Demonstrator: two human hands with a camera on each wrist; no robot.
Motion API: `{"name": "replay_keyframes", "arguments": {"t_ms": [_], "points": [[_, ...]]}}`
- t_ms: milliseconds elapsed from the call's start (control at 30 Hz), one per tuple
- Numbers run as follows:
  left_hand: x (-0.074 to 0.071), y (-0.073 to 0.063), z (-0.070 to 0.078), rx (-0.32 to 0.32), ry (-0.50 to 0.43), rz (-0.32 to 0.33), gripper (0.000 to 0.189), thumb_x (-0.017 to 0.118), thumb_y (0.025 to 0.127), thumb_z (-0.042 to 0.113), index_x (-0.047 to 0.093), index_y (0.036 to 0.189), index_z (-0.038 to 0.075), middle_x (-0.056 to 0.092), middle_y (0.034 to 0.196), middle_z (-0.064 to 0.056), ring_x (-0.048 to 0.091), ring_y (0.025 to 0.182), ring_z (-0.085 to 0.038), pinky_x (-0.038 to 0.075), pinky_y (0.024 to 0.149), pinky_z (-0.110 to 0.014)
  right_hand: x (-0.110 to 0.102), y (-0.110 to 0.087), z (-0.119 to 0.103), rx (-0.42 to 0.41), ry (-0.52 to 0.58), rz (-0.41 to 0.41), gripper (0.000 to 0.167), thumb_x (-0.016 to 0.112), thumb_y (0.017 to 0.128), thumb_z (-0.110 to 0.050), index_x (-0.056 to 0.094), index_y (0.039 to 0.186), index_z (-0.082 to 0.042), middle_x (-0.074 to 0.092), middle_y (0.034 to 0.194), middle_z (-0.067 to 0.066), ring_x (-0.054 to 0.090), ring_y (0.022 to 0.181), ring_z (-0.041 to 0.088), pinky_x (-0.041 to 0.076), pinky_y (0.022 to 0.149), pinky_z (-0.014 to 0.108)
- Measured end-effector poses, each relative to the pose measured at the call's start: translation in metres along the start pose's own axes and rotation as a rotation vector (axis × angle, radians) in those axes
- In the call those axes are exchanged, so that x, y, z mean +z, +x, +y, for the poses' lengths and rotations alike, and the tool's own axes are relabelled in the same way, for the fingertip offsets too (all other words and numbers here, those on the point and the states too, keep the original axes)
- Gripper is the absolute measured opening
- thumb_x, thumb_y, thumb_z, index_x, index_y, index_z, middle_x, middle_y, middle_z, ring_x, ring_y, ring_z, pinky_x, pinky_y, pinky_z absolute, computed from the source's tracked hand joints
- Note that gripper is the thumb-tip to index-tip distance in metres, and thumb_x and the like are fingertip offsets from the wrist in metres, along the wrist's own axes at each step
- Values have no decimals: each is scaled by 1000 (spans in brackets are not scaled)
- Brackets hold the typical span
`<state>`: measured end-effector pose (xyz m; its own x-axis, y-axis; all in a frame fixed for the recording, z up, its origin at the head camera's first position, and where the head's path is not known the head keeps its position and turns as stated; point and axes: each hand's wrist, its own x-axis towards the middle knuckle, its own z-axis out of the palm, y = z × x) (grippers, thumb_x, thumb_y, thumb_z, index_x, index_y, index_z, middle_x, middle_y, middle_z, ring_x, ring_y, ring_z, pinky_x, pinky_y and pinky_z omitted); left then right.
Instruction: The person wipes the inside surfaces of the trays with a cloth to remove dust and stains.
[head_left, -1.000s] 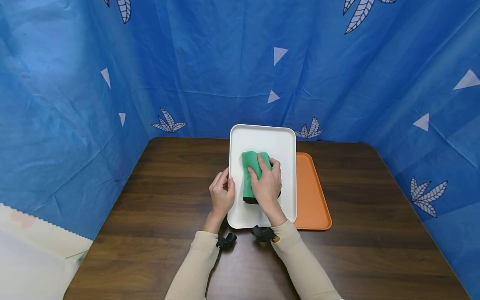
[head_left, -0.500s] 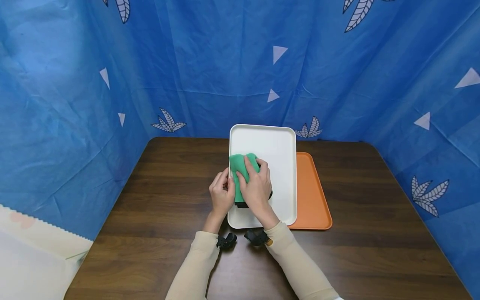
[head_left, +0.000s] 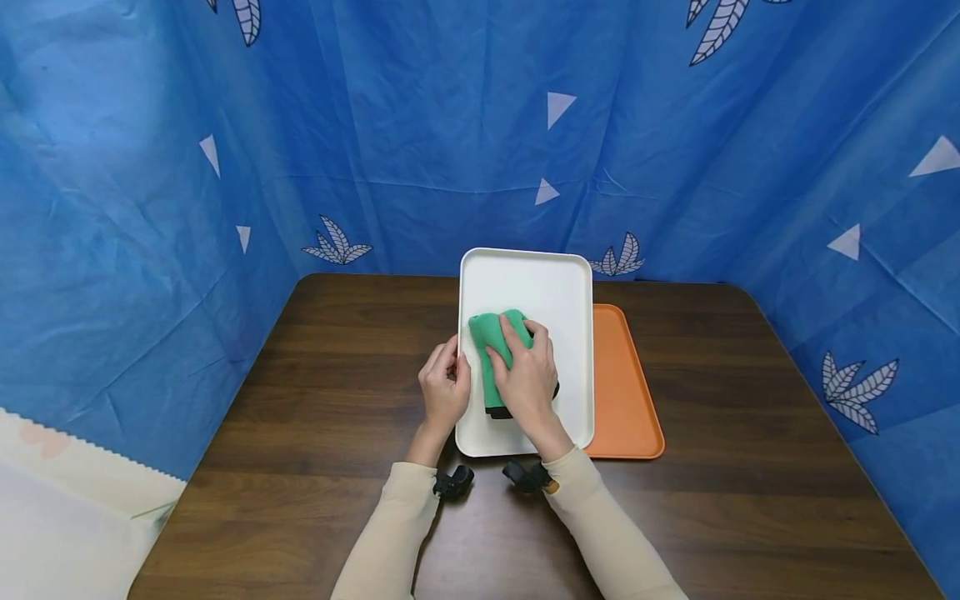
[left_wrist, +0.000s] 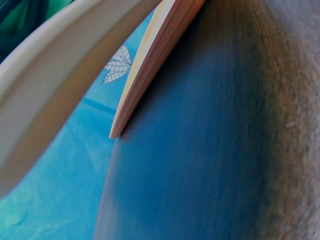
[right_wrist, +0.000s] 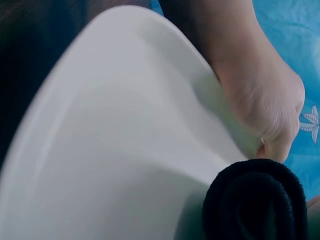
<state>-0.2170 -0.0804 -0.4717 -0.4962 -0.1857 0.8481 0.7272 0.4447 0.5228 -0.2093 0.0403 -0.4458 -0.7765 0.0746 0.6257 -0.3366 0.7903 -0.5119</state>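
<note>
A white rectangular tray [head_left: 551, 279] has its left rim gripped by my left hand [head_left: 444, 390], thumb on the inner side. The left wrist view puts this tray's edge [left_wrist: 60, 85] above the tabletop. On the tray's surface lies a folded green cloth [head_left: 487, 333] with dark edging, held by my right hand [head_left: 527, 379], which covers its right part. Seen from the right wrist, the rolled dark end of the cloth [right_wrist: 255, 200] stands close to the left hand [right_wrist: 265, 95] at the rim. The right fingers are mostly hidden in that view.
An orange tray [head_left: 622, 392] rests on the brown wooden table [head_left: 720, 467], partly covered by the white tray. Blue patterned curtain [head_left: 420, 125] hangs behind and beside the table. A pale cloth [head_left: 67, 508] shows at the lower left.
My right hand slid the cloth left to the tray's left rim, then back a little to the right. The left hand and both trays stay put.
</note>
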Motion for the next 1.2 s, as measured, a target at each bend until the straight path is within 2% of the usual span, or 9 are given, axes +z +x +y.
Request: {"name": "replay_keyframes", "arguments": {"t_ms": [200,333,433,667,833,967,1100,1200], "points": [[5,-10,-21,-11,15,-3,31,58,75,-23,66,104,-18,60,72,-21,49,49,-20,41,43,-26,-6,0,10,55,2,1,49,75,86,-25,63,132,-12,52,127,26,57,106,41,54,75,54],[5,-11,-25,-13,21,-2,31,58,75,-23,66,104,-17,61,73,-21,49,49,-19,40,44,-23,-9,-1,17,101,11,2,49,74,87,-25,62,133,-11,51,128,26,56,107,41,53,76,54],[4,-9,-21,-14,16,0,31,58,74,-24,66,103,-18,61,73,-21,49,49,-20,40,44,-23,-11,-1,23,137,19,10,49,74,87,-25,62,132,-11,51,128,26,55,109,41,52,78,55],[-2,3,5,15,-7,6,31,56,71,-28,64,100,-22,60,73,-24,49,48,-22,41,43,-23,-18,0,36,220,34,12,50,74,87,-25,61,134,-11,50,129,26,54,111,42,49,81,56],[-3,4,6,20,-12,3,31,56,70,-29,63,99,-23,60,73,-25,49,48,-23,41,42,-24,-25,0,45,292,38,-11,51,72,89,-27,59,137,-12,49,131,26,54,112,41,49,79,56],[0,-1,-4,0,-16,-3,32,57,71,-29,64,101,-22,61,74,-26,50,48,-23,42,41,-27,-29,0,52,357,39,-26,52,70,91,-30,57,138,-13,47,134,26,51,116,40,48,80,55],[4,-10,-21,-6,-19,-5,33,58,74,-25,66,105,-18,63,76,-22,51,49,-20,42,43,-23,-31,0,57,405,45,-32,54,69,91,-32,55,139,-14,46,135,25,49,118,38,46,81,54],[4,-13,-27,-6,-31,-9,34,59,76,-22,67,108,-14,64,78,-19,52,51,-19,43,45,-20,-31,0,58,418,48,-30,54,69,91,-32,55,140,-14,45,135,24,48,119,38,45,82,53]]}}
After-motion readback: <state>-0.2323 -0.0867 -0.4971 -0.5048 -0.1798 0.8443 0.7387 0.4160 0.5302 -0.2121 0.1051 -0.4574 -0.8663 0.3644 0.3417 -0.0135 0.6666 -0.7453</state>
